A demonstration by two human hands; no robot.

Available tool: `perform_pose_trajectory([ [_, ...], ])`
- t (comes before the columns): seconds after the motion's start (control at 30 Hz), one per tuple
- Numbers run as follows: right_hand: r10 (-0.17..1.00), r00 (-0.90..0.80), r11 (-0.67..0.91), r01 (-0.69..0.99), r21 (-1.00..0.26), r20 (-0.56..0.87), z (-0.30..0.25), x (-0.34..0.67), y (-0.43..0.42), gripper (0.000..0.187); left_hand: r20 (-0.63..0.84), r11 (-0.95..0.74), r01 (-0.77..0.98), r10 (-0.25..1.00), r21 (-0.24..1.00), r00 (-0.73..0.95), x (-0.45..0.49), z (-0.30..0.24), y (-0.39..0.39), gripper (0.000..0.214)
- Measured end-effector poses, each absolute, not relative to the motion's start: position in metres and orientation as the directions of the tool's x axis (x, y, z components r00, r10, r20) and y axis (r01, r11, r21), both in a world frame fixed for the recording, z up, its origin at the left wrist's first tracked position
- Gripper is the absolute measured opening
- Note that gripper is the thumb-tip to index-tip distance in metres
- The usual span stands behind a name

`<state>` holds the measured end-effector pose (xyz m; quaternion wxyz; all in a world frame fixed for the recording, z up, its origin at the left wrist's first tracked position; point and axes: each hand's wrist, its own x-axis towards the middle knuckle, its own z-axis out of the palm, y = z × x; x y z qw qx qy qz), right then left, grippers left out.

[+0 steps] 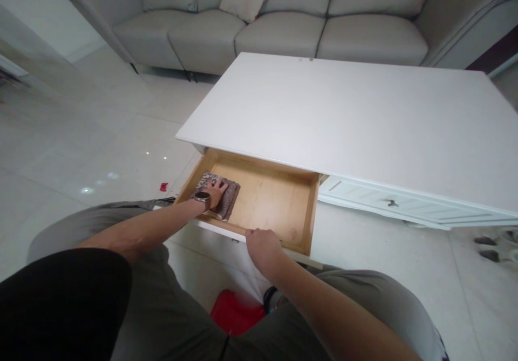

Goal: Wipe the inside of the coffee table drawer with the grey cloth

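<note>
A wooden drawer (279,204) is pulled out from the near left side of the white coffee table (324,113). In the drawer's left part lies a folded brown patterned cloth (231,202). My left hand (217,192), with a watch on its wrist, rests on top of this cloth with its fingers spread. The fingers of my right hand (263,246) are wrapped over the top edge of the drawer's front panel, near its middle. My right fingertips are partly hidden by the hand itself.
Behind the table stands a grey sofa (279,34) with cushions. A second, shut drawer (390,202) with a small knob is at the right. Below, between my legs, there is a red object (234,312). A small red scrap (163,186) lies on the tiled floor.
</note>
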<state>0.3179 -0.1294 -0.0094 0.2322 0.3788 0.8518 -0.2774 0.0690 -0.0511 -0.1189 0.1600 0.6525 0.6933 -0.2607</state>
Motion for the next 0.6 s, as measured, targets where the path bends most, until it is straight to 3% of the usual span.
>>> perform_pose_trajectory([
  [0.13, 0.518, -0.591, 0.552, 0.783, -0.287, -0.618, -0.007, 0.318, -0.129, 0.041, -0.581, -0.017, 0.992, 0.811, -0.128, -0.061, 0.047, -0.117, -0.057, 0.107],
  [0.27, 0.508, -0.569, 0.533, 0.797, -0.283, -0.646, -0.004, 0.317, -0.128, 0.043, -0.566, -0.026, 0.999, 0.824, -0.028, 0.006, 0.034, -0.126, -0.061, 0.111],
  [0.6, 0.546, -0.526, 0.487, 0.833, -0.263, -0.652, -0.002, 0.313, -0.127, 0.041, -0.384, -0.127, 0.971, 0.902, 0.201, 0.198, 0.006, -0.148, -0.014, 0.105],
])
